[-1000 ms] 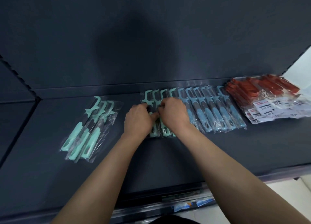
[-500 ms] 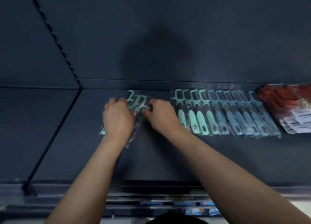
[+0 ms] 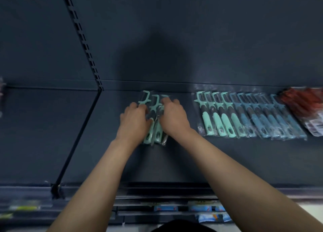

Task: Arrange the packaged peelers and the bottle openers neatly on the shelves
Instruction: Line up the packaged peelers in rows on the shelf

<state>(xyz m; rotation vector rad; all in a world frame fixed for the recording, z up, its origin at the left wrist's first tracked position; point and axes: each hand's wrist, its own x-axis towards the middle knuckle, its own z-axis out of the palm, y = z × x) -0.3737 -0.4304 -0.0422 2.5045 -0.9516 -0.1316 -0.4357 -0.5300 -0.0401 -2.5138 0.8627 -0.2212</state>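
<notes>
Packets of mint peelers (image 3: 157, 135), light, stiff-handled but slick in loose plastic, lie mid-shelf (image 3: 174, 162) left of the lined-up row (image 3: 244, 120), seemingly best taken by the handles, where left hand (image 3: 134, 122) and right hand (image 3: 174, 119) each close a curled grip on the bundle's sides.

Shelf (image 3: 262, 153) front strip is bare, crossed only by the two forearms. Left grip (image 3: 134, 121) and right grip (image 3: 173, 117) hold the mint peeler bundle (image 3: 153, 127) from either side, closing off both flanks. There is an open lane between the right grip and the row of mint peelers (image 3: 218, 116). That row runs touching into the blue peelers (image 3: 265, 121), with red packs (image 3: 304, 107) at far right, all packed tight. Bare shelf lies left of the left grip up to the slanted bracket (image 3: 80, 135). Back panel (image 3: 209, 39) sits just behind the peeler heads.
</notes>
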